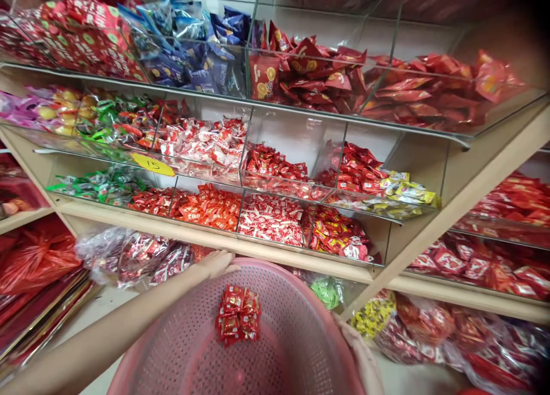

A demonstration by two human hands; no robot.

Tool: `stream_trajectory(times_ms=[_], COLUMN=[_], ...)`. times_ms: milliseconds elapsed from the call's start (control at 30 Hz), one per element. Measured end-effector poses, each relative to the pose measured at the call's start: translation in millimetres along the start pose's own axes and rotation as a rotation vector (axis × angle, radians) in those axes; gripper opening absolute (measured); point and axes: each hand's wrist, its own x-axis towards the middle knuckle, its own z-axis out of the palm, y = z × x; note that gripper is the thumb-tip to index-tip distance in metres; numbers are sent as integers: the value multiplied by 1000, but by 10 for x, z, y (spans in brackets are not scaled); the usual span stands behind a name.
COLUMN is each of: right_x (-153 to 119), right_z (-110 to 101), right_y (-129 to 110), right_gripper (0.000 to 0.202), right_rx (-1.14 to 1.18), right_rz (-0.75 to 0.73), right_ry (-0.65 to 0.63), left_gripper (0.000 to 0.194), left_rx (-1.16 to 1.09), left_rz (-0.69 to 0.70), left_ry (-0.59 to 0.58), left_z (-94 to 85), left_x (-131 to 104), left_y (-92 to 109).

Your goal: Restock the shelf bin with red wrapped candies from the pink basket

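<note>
A pink perforated plastic basket (296, 292) is tilted so that I look into it. A small pile of red-wrapped candies (238, 315) lies inside, against its inner surface. My left hand (217, 263) is closed on the basket's far rim, its fingers partly hidden. At the basket's right side, my right hand (358, 349) grips the edge from outside, with its fingertips near the rim. The basket is just in front of the lowest candy shelf, close to the wooden ledge (275, 249).
Clear-fronted shelf bins hold several kinds of wrapped candy, among them white-and-red candies (272, 220) and orange-red candies (210, 206). A yellow tag (152, 164) reads 15. Bagged candies (146, 255) sit under the shelf. A slanting wooden post (451, 212) stands at right.
</note>
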Motion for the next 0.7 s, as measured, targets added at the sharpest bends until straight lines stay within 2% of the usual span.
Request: stream_trajectory(times_ms=[233,400,600,700], right_x=[-130,-130,-12,102], right_z=[46,77,18,-27], right_y=[-267,-276,-56,-102], right_gripper=[30,30,35,44], right_rx=[-2,-16,2,-7], right_rz=[7,-24,-13,-23], right_ry=[-10,-15,-53,-81], left_gripper=[47,47,46,51], left_rx=[-46,-109,-250,-313], left_rz=[29,29,25,31], left_ry=[18,24,65,54], left_z=[-202,-325,-250,-205], left_x=[-61,-56,-163,-284], left_y=[-23,-39,-196,-280])
